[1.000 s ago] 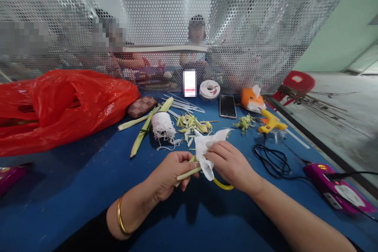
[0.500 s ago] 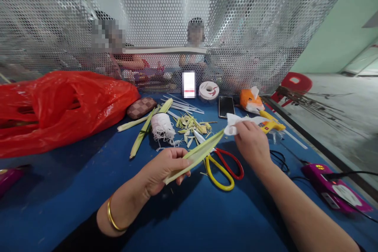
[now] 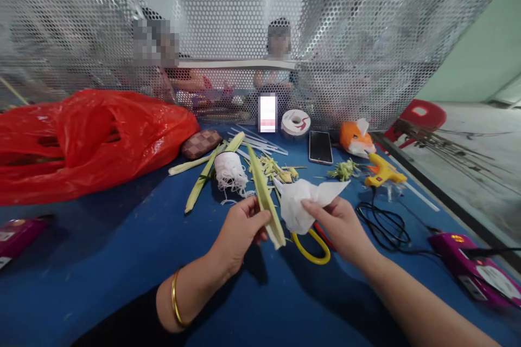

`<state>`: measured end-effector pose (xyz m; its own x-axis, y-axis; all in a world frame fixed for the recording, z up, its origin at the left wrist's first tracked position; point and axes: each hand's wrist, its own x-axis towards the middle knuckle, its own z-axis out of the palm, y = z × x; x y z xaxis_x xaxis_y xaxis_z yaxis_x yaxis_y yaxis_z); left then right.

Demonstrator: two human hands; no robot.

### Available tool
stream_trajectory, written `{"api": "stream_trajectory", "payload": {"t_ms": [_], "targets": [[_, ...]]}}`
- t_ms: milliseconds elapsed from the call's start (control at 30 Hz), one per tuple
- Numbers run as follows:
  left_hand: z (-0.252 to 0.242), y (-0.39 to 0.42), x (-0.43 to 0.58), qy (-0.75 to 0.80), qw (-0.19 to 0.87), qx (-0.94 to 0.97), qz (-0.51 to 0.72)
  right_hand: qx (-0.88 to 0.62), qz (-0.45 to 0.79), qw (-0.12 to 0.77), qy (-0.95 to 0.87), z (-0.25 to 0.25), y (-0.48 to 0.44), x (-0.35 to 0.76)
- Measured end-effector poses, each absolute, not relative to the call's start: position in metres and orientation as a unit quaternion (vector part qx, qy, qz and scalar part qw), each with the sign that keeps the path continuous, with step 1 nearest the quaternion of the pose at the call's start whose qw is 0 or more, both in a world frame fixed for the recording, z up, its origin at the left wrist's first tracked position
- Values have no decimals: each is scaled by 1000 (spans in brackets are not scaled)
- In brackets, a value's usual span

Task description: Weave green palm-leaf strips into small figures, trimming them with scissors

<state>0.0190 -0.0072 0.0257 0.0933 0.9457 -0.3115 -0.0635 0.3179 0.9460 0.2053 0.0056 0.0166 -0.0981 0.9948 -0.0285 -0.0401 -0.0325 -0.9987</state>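
My left hand (image 3: 240, 233) pinches a pale green corn husk (image 3: 262, 187) near its lower end; the strip is folded lengthwise and points away from me. In my right hand (image 3: 342, 225) is a crumpled white tissue (image 3: 299, 203), held just right of the husk and apart from it. Beneath the tissue lie scissors with a yellow and a red handle (image 3: 315, 252), their blades mostly covered. Husk scraps (image 3: 277, 165) are heaped behind. A roll of white string (image 3: 230, 171) stands left of the husk, beside more husk pieces (image 3: 201, 181).
A red plastic bag (image 3: 93, 141) fills the left side. Along the back are a checked pouch (image 3: 201, 143), a ribbon spool (image 3: 296, 122), a phone (image 3: 320, 146) and a tissue pack (image 3: 356, 138). A yellow glue gun (image 3: 382, 171) and purple power strip (image 3: 476, 265) lie right. People sit behind the perforated screen (image 3: 220, 5).
My left hand has turned the husk from slanting right to pointing away from me. The tissue in my right hand has come off the husk's far tip and moved nearer to me.
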Motion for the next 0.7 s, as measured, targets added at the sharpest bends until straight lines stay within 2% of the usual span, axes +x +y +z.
{"api": "stream_trajectory", "payload": {"t_ms": [100, 167, 467, 700], "targets": [[18, -11, 28, 538, 614, 421, 394, -459, 561, 393, -566, 11, -4, 196], [14, -13, 33, 531, 616, 423, 400, -453, 542, 368, -604, 7, -9, 190], [16, -13, 30, 509, 616, 428, 422, -407, 514, 357, -665, 6, -10, 194], [14, -6, 22, 557, 554, 380, 488, -409, 515, 325, -680, 6, -11, 195]]}}
